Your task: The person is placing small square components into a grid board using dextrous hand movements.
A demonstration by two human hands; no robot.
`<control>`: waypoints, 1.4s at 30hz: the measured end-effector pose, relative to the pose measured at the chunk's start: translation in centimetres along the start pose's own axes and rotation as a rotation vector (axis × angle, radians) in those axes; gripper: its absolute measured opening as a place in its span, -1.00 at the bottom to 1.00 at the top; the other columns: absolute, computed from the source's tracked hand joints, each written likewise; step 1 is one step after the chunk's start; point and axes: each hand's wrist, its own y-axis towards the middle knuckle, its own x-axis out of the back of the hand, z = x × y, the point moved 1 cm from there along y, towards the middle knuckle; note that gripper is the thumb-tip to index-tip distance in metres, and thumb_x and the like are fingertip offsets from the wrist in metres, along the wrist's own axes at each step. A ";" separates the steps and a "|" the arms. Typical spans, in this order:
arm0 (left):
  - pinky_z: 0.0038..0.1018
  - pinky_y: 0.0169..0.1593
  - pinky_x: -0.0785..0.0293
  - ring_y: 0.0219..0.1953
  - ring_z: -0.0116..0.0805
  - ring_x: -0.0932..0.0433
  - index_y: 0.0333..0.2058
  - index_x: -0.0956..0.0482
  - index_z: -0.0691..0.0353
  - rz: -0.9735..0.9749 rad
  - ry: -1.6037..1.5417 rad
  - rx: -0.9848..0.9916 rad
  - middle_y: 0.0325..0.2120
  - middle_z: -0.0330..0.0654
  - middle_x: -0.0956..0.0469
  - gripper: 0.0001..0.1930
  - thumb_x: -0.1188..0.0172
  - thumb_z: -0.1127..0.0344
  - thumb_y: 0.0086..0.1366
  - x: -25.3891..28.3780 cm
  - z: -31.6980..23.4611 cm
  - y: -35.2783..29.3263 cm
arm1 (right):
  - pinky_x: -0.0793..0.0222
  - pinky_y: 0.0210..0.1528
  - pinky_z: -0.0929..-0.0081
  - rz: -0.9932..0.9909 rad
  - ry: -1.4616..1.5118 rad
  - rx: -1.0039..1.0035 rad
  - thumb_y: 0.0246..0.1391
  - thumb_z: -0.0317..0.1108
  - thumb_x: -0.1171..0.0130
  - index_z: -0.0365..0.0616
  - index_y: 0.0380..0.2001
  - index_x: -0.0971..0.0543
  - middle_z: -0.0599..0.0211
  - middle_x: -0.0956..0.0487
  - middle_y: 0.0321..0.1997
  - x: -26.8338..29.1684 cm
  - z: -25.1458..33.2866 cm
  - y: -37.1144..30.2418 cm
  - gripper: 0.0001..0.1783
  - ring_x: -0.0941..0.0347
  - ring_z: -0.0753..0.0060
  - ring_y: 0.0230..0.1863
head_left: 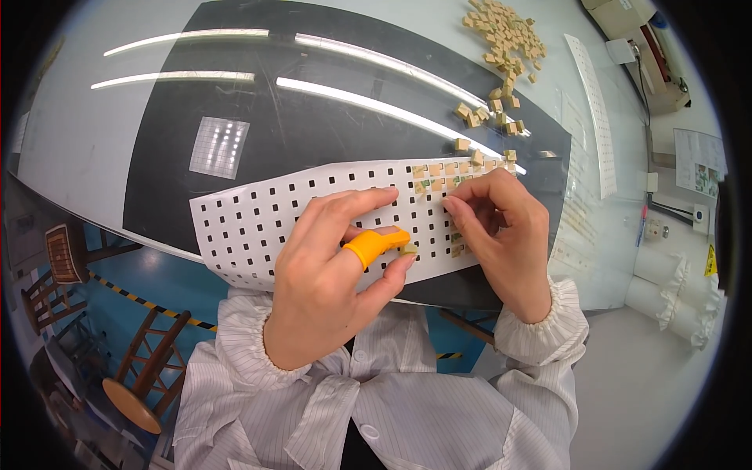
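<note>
The person's left hand [329,274] lies over a white perforated sheet [258,219] dotted with rows of small square holes. Its thumb wears an orange finger cot [374,244], and thumb and a bent finger pinch a small tan block [408,249] just above the sheet's lower edge; the other fingers stretch forward, loosely together, across the holes. The right hand [501,235] sits just beside it on the sheet's right end, fingers curled and bunched with the tips pressed down on the sheet; whether they pinch a block cannot be told.

Along the sheet's upper right corner a short row of tan blocks [446,168] already fills some holes, several with green faces. More loose blocks [489,110] lie scattered above on the black mat [313,133], and a larger heap of blocks [505,31] sits at the far edge of the glossy table [78,133].

A long white strip [593,117] with fine printed rows lies on the table's right side. On the wall to the right hang a white paper sheet [697,160] with small coloured pictures and, lower, a yellow triangular warning sign [710,262]. White frilled rolls [666,294] rest below. Wooden stools [141,376] stand on the blue floor at the left.
</note>
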 end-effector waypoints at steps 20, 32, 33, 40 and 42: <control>-0.48 -0.21 -0.55 -0.05 -0.18 -0.52 -0.32 -0.68 0.31 0.006 0.021 -0.014 -0.06 -0.09 -0.56 -0.68 -0.47 0.50 -0.15 -0.2 0.1 0.0 | -0.30 -0.49 0.68 0.130 -0.054 0.280 -0.06 -0.59 -0.33 -0.21 -0.33 -0.64 0.41 -0.50 -0.38 0.0 0.4 2.5 -0.83 -0.37 0.65 -0.52; -0.45 -0.21 -0.55 -0.05 -0.14 -0.51 -0.33 -0.67 0.35 0.013 0.017 -0.016 -0.07 -0.10 -0.55 -0.70 -0.42 0.54 -0.15 -0.1 0.1 -0.1 | -0.35 -0.46 0.65 0.143 -0.071 0.324 -0.08 -0.56 -0.35 -0.20 -0.35 -0.64 0.39 -0.48 -0.40 -0.3 0.1 2.8 -0.83 -0.43 0.58 -0.49; -0.44 -0.21 -0.58 -0.04 -0.11 -0.50 -0.34 -0.64 0.38 0.023 0.016 -0.031 -0.05 -0.09 -0.53 -0.73 -0.39 0.55 -0.12 0.0 0.1 -0.1 | -0.36 -0.46 0.64 0.141 -0.071 0.346 -0.08 -0.56 -0.35 -0.19 -0.35 -0.63 0.38 -0.48 -0.40 -0.4 -0.1 2.9 -0.83 -0.44 0.56 -0.48; -0.42 -0.21 -0.61 -0.04 -0.07 -0.49 -0.36 -0.61 0.42 0.033 0.017 -0.055 -0.02 -0.08 -0.50 -0.76 -0.36 0.55 -0.08 0.0 0.1 0.0 | -0.41 -0.44 0.57 0.120 -0.134 0.443 -0.08 -0.56 -0.34 -0.16 -0.38 -0.63 0.37 -0.50 -0.40 -0.6 -0.2 2.8 -0.85 -0.48 0.47 -0.45; -0.44 -0.21 -0.58 -0.05 -0.11 -0.50 -0.34 -0.64 0.39 0.022 0.019 -0.038 -0.05 -0.08 -0.53 -0.72 -0.39 0.55 -0.12 0.0 0.2 -0.1 | -0.40 -0.44 0.59 0.136 -0.136 0.438 -0.08 -0.56 -0.35 -0.18 -0.38 -0.62 0.37 -0.50 -0.40 -0.6 -0.1 2.9 -0.85 -0.47 0.49 -0.45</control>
